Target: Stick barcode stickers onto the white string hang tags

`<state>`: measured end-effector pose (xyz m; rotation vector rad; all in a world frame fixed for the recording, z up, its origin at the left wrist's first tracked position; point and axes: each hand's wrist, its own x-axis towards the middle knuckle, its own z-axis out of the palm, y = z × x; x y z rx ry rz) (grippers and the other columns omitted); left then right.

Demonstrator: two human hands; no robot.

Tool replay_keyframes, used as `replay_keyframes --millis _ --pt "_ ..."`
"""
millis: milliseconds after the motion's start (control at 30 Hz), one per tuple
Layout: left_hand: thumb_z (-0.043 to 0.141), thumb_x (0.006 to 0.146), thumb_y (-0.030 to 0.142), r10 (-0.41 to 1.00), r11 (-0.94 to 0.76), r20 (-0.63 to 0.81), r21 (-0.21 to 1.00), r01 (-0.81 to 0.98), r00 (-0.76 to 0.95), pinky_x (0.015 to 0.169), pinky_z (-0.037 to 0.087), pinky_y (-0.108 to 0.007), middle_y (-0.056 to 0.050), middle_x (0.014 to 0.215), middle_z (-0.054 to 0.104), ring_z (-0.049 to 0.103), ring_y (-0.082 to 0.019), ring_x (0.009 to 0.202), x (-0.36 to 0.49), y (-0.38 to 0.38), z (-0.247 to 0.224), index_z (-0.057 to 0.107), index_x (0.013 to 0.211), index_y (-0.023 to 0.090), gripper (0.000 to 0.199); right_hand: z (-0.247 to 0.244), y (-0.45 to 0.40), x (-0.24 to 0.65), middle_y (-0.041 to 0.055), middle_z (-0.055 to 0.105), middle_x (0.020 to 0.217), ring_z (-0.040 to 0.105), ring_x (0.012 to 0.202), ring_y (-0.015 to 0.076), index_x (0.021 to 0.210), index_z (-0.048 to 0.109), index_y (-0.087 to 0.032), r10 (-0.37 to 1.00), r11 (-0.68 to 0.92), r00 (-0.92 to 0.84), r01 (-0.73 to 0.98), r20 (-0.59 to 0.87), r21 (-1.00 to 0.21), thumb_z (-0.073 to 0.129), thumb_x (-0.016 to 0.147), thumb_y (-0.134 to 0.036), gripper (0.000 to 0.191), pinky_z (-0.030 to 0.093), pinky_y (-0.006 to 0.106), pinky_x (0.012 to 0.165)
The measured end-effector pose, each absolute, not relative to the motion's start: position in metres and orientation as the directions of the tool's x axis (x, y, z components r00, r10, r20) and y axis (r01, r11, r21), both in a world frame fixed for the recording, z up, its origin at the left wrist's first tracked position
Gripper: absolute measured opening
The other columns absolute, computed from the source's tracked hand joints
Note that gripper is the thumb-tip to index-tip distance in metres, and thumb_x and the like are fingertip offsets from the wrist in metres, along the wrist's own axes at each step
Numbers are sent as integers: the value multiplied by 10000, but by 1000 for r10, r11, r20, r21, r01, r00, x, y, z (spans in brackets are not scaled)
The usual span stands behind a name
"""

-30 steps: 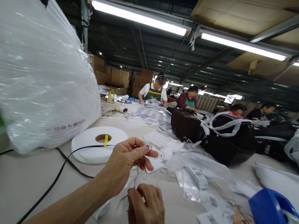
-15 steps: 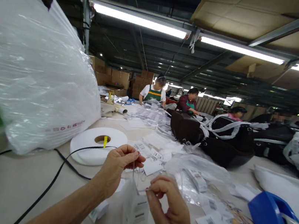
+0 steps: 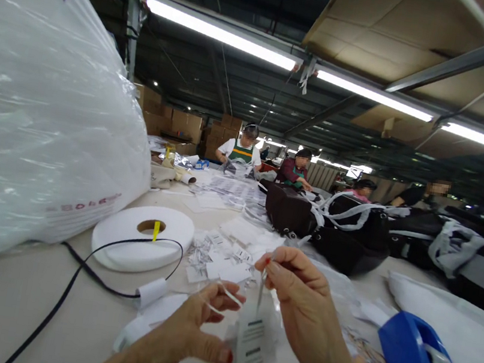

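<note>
A white hang tag (image 3: 252,347) with printed lines hangs upright between my hands, blurred at its lower edge. My right hand (image 3: 299,287) is closed, thumb and fingertips pinching the string (image 3: 261,290) above the tag. To the tag's left, my left hand (image 3: 190,331) has its thumb stretched well apart from its curled fingers. A thin white loop (image 3: 232,294) crosses those fingers; whether they grip it is unclear. Loose white tags (image 3: 223,263) lie scattered beyond my hands.
A large white roll (image 3: 110,240) and a black cord (image 3: 78,272) lie to the left, near a bulging plastic bag (image 3: 51,116). At right sits a blue tape dispenser (image 3: 415,359). Black bags (image 3: 348,228) lie farther back, where several people work.
My right hand has risen to the tag's string. The left hand has dropped from the string, its thumb now spread from the fingers. The view has shifted slightly right.
</note>
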<state>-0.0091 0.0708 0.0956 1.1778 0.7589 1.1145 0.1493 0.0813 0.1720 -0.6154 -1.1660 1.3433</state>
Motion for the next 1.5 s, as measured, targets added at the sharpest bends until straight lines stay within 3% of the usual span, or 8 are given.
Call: replay_keyframes --millis 67,267,367,500,633,1000,1367,1500 --pt "812 381 137 929 67 27 968 -240 369 719 412 -305 -23 934 667 564 -237 879 -2 66 96 625 985 223 638 178 83 147 -12 663 671 482 555 88 695 637 -189 943 201 -169 -401 288 -894 700 644 -220 87 371 210 534" --pt "782 505 264 932 120 -6 949 -293 363 582 442 -293 -11 563 656 596 -200 592 21 68 95 711 625 173 167 183 90 142 -10 660 648 495 582 99 678 637 -181 934 269 -152 -296 324 -916 684 644 -204 63 351 231 573" --pt "795 494 296 939 90 24 946 -311 344 562 434 -281 -6 511 638 564 -163 503 24 72 91 709 544 176 156 186 93 144 -17 657 644 485 565 93 672 634 -186 936 293 -90 -333 339 -896 688 624 -216 78 350 229 565" --pt "702 611 349 934 35 58 967 -252 352 591 417 -279 -3 529 621 538 -154 528 20 72 83 715 589 177 174 193 95 149 -6 651 627 492 555 106 650 638 -180 937 319 -51 -280 346 -906 699 605 -220 86 349 245 551" --pt "635 623 246 943 -43 91 987 -156 319 593 373 -251 5 528 584 492 -145 574 13 72 72 675 534 161 129 200 96 156 1 656 633 488 553 112 649 648 -189 907 409 41 -312 418 -857 701 583 -220 90 355 257 555" --pt "561 625 251 955 -103 115 993 -58 272 569 384 -260 -3 576 561 478 -146 562 -6 78 57 609 601 159 107 198 101 162 -8 632 550 458 482 92 596 640 -171 916 392 -41 -129 400 -911 686 592 -211 61 324 241 494" --pt "450 742 242 961 -236 174 923 304 217 580 327 -235 18 556 519 462 -143 575 -25 77 47 588 567 190 228 203 104 175 -11 614 541 435 476 80 587 639 -173 880 475 102 -148 464 -867 700 590 -206 69 303 235 480" --pt "447 727 217 965 -232 169 909 348 200 585 345 -232 18 564 545 482 -149 583 -29 76 46 591 584 197 203 207 104 179 -6 633 589 443 483 79 600 639 -180 857 514 159 -198 490 -835 707 581 -196 73 309 236 482"
